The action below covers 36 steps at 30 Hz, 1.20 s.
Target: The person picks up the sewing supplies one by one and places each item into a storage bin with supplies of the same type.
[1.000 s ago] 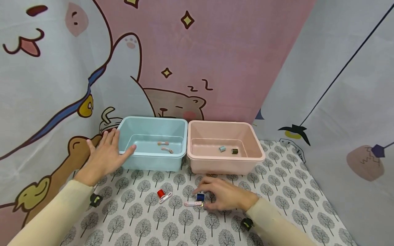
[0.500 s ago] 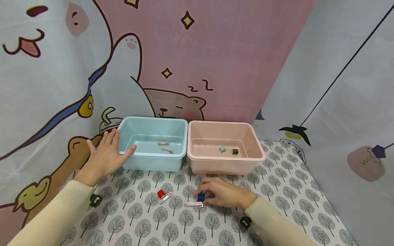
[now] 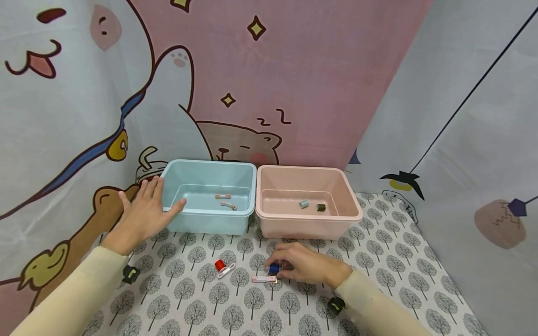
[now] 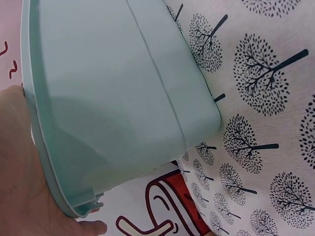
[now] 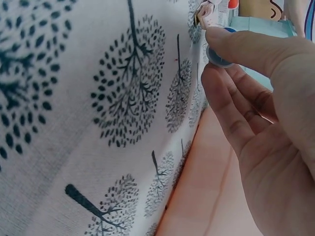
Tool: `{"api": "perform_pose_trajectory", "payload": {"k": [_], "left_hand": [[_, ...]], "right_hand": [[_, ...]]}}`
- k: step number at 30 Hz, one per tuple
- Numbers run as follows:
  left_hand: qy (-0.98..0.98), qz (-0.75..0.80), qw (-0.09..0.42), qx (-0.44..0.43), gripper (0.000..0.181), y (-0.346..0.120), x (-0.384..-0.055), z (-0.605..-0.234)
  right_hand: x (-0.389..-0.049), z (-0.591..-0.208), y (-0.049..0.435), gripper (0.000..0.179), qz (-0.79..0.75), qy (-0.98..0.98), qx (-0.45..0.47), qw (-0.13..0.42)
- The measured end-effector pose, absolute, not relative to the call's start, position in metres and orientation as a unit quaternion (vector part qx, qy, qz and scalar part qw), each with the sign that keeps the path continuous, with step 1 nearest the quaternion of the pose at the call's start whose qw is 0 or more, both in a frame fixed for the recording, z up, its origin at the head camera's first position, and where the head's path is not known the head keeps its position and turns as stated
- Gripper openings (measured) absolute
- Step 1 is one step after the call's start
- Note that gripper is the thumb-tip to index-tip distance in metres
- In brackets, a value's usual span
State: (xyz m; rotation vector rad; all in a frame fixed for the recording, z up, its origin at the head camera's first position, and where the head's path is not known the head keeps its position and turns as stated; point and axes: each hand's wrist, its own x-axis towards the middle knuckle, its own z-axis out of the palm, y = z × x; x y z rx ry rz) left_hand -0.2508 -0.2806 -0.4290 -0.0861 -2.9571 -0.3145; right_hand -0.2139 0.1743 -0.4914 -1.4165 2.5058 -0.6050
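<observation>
One navy-blue thread spool (image 3: 274, 269) is pinched in the grip of the right hand (image 3: 304, 264), near one pink clip (image 3: 264, 279). One pale-blue plastic bin (image 3: 214, 225), two slim clips (image 3: 228, 205) inside, is touched by the left hand (image 3: 145, 212), fingers wide. One pink plastic bin (image 3: 307, 228): two small spools (image 3: 304, 204). Tree-printed cloth bench (image 3: 231, 317): one red spool (image 3: 220, 265), one white clip (image 3: 226, 270). Cartoon fabric (image 3: 294, 70) behind.
</observation>
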Motion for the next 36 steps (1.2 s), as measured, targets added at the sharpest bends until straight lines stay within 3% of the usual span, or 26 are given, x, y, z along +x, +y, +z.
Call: {"api": "perform_pose_trajectory", "payload": {"k": [17, 36], "left_hand": [[-0.990, -0.110, 0.088, -0.031, 0.113, -0.278, -0.252, -0.430], [-0.990, -0.109, 0.081, -0.032, 0.113, -0.281, -0.250, -0.428]], "right_hand": [[-0.204, -0.470, 0.175, 0.040, -0.187, 0.848, -0.494, 0.051], [-0.202, -0.446, 0.180, 0.044, -0.206, 0.843, -0.493, 0.064]]}}
